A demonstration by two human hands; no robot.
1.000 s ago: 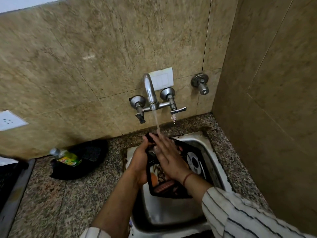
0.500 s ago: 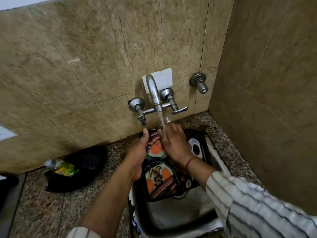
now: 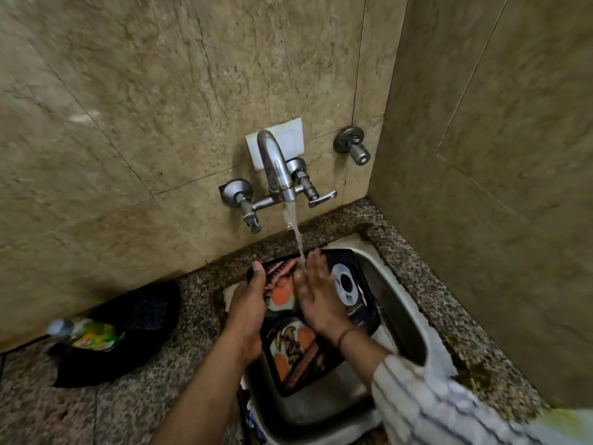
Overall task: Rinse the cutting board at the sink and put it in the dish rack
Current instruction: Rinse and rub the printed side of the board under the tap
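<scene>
A: From the head camera, where is the cutting board?

B: In the steel sink, tilted, its long axis running from the wall end down toward the person. The printed face points up.

A: Any writing?

B: Only food pictures on the board; the label of the bottle on the desk is too blurred to read.

A: The hands?

B: The left hand is clamped on the board's left edge. The right hand lies flat and spread on the face, under the water from the tap.
</scene>
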